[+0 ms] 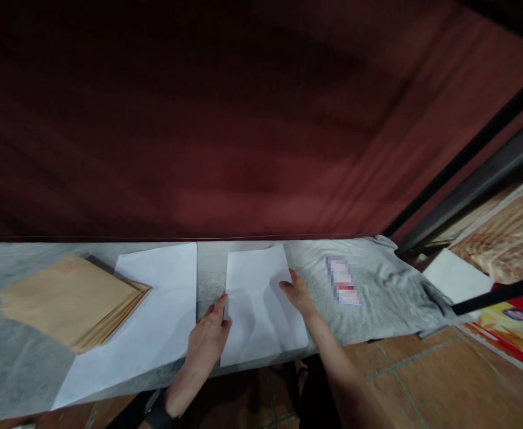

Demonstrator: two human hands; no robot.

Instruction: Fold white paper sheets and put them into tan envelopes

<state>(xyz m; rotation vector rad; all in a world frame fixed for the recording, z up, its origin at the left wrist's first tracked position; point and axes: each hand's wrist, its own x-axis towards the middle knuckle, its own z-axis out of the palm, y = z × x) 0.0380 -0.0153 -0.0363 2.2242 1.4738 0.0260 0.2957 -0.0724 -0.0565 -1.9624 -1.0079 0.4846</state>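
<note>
White paper (pixel 257 316) lies on the grey cloth in front of me, with faint creases or shadows across it. My left hand (pixel 208 332) rests at its left edge, fingers stretched forward and the thumb apart. On the opposite edge, my right hand (pixel 298 293) has its thumb over the paper and its other fingers at the side, partly hidden. A larger white sheet (pixel 163 325) is spread to the left of my left hand. Partly on top of that sheet sits a stack of brown paper envelopes (pixel 69 298).
Grey cloth (pixel 382 292) covers the narrow table. On its right lies a small pinkish, pixelated slip (pixel 345 283). A dark red fabric wall (pixel 243 149) rises behind. Dark metal bars (pixel 467 149), a white panel (pixel 455 277) and a colourful box (pixel 511 328) are at the right, above floor tiles.
</note>
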